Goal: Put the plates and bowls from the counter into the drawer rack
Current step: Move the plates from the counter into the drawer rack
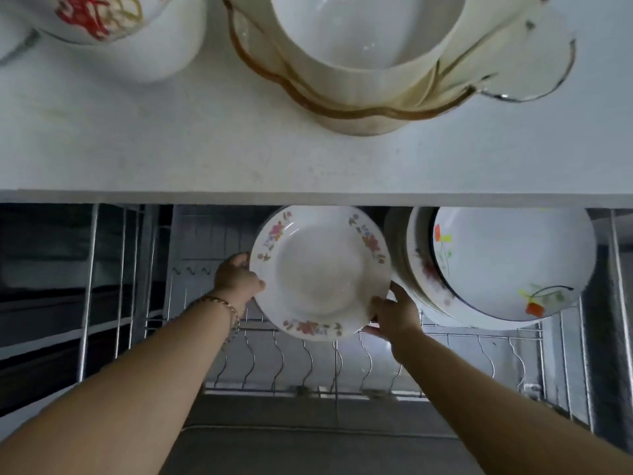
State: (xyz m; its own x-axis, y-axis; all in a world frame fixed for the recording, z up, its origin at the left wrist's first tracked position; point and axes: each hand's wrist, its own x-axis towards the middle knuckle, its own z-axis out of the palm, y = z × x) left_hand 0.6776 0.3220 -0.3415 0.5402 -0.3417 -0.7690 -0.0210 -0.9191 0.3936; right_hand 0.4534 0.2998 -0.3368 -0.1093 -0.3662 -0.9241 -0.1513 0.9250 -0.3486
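I hold a white plate with a flowered rim (320,272) over the wire drawer rack (308,358), just below the counter edge. My left hand (238,277) grips its left rim and my right hand (394,311) grips its lower right rim. To the right, several plates (507,265) stand on edge in the rack, the front one painted with red and yellow flowers. On the counter (205,145) sits a stack of bowls (370,56) with wavy amber-edged glass dishes underneath, and a white bowl with a red pattern (113,29) at the far left.
The rack's wavy wire dividers (370,354) run along the front, below the held plate. Upright wire bars (89,286) and dark shelves fill the drawer's left side. A metal drawer wall (613,303) stands at the right.
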